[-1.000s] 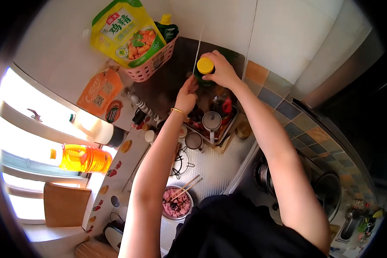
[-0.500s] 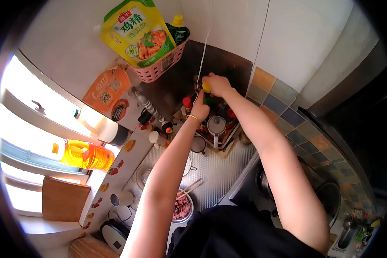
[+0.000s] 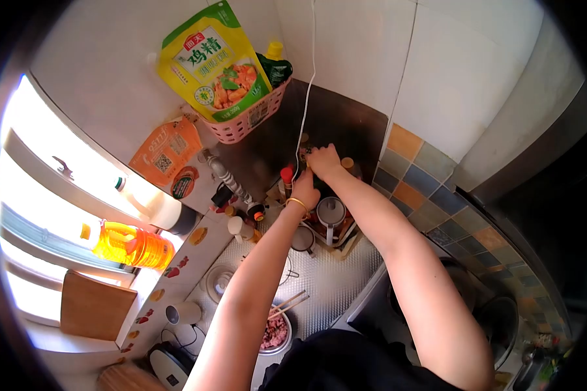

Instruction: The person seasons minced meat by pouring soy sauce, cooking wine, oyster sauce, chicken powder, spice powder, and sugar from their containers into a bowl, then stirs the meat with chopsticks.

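My right hand reaches down among the seasoning bottles at the back corner. Its fingers are curled together, and what lies between them is too small and dark to make out. Just below and left of it is my left hand, with a gold bangle at the wrist. Its fingers are mostly hidden. A red-capped bottle stands beside my left hand. In front of the hands, a lidded grey container with a handle sits on the tray of bottles.
A steel bowl of minced meat with chopsticks stands near my body. A pink basket hangs on the wall, holding a yellow-green pouch. A white cable hangs behind the hands. An oil bottle stands by the window.
The yellow-capped bottle in my right hand has gone down among the other bottles, and its cap no longer shows clearly. Both hands have moved lower in the view, which has also shifted.
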